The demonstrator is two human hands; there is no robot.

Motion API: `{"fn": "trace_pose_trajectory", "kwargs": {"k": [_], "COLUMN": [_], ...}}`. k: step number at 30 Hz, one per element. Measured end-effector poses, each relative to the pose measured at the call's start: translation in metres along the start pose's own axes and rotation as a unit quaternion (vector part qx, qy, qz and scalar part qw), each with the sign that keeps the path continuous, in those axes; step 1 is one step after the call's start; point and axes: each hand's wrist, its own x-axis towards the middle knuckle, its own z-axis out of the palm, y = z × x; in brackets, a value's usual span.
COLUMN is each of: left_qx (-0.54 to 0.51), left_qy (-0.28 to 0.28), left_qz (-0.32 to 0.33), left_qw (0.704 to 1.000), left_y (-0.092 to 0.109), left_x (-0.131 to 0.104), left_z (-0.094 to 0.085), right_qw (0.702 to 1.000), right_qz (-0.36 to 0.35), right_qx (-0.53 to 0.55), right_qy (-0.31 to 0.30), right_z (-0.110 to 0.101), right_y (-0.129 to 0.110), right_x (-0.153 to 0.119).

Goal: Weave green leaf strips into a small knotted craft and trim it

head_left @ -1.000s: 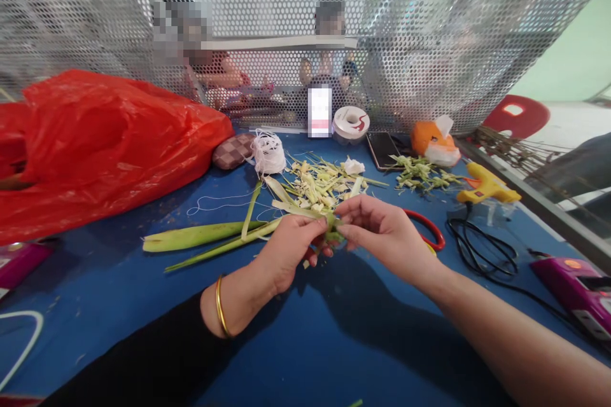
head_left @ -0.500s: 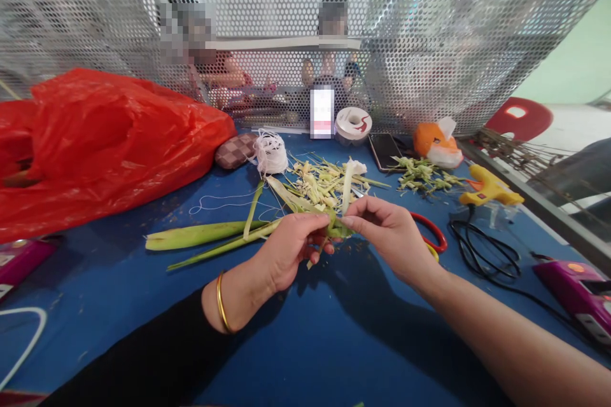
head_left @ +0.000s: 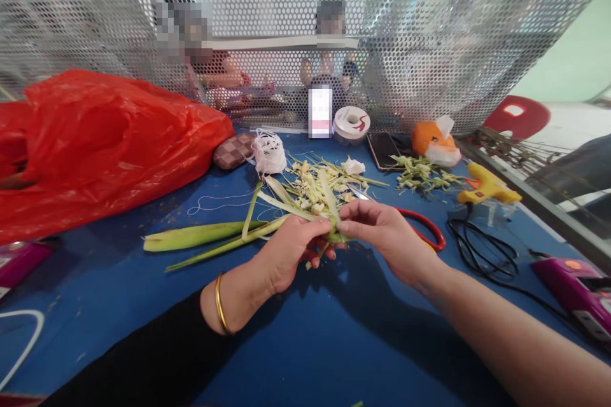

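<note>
Head view: your left hand and right hand meet over the blue table, near its middle. Both pinch one small green leaf piece; left thumb and fingers are closed narrow on its left side, right thumb and forefinger closed on its right side. A pale leaf strip rises from the pinch and points toward the far side, tilted slightly left; its long axis runs near to far. The folded part itself is mostly hidden by your fingertips, so its shape cannot be told.

Long green leaves lie flat to the left of your left hand, long axis left to right, the right ends reaching your left fingers. A heap of leaf trimmings sits just beyond the hands. Red-handled scissors lie just right of your right hand, partly hidden by it. Farther right: a yellow glue gun and a black cord. A white thread ball rests at the far side, beside a red plastic bag on the left.
</note>
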Motion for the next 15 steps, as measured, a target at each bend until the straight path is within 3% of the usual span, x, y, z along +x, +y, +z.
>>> {"fn": "trace_pose_trajectory", "kwargs": {"k": [9, 15], "left_qx": [0.057, 0.072], "left_qy": [-0.049, -0.055], "left_qz": [0.025, 0.021], "left_qw": [0.997, 0.996], "left_y": [-0.0006, -0.0025], "left_x": [-0.0012, -0.0001], "left_z": [0.0018, 0.0007], "right_qw": [0.997, 0.999], "right_qz": [0.037, 0.002], "right_qx": [0.055, 0.033], "right_qy": [-0.027, 0.021], "right_z": [-0.0023, 0.0041], "right_y": [0.0020, 0.0045], "right_x": [0.0004, -0.0021]}}
